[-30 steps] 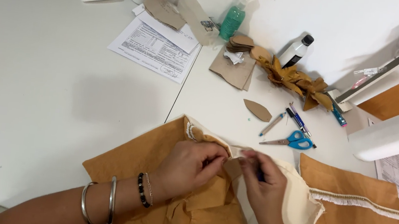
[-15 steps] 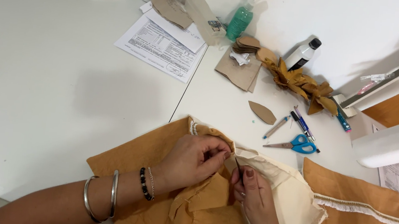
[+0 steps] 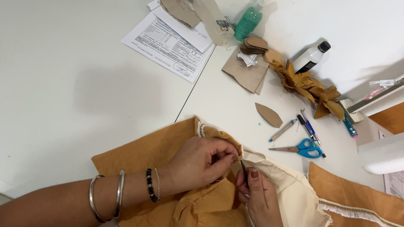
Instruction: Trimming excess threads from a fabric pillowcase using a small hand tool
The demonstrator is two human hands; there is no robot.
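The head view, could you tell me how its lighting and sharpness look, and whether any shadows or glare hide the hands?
Head view: even, soft light, no glare. A faint broad shadow falls on the white table above the mustard fabric. Left hand and right hand are sharp and unshadowed; the thin dark tool between them is too small to identify. Straight edges bow slightly towards the frame's borders.

Matt mustard cloth point(image 3: 200, 215), smooth glossy white table point(image 3: 63, 87).

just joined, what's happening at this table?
A person is hand-working mustard-brown fabric with a cream lining on a white table. The left hand pinches the folded fabric edge; the right hand holds a thin dark tool, too small to identify, at the same spot. Blue-handled scissors and pens lie nearby, untouched.
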